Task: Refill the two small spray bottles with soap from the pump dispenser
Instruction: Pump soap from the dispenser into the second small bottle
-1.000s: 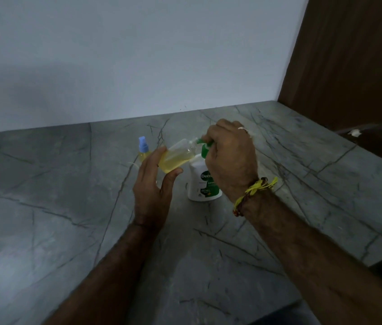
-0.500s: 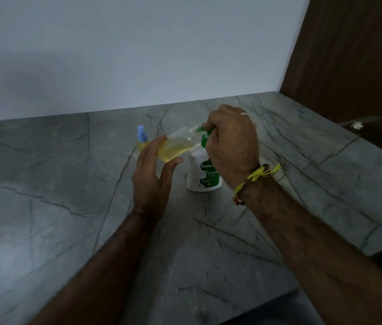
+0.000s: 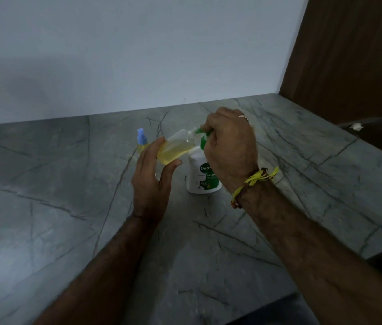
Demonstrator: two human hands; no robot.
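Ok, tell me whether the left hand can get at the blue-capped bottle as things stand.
Probably not yet: the left hand holds the tilted open bottle at the pump. The blue-capped bottle stands just behind it, unblocked.

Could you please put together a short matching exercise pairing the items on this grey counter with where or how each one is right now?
Things:
1. open spray bottle
2. capped spray bottle
3. pump dispenser
4. right hand

States:
A. stands upright on the counter, blue cap on
B. tilted, held in the left hand, yellow liquid inside
C. rests on top of the green pump head
D. white body with green label, standing on the counter

Pairs: 1-B, 2-A, 3-D, 4-C
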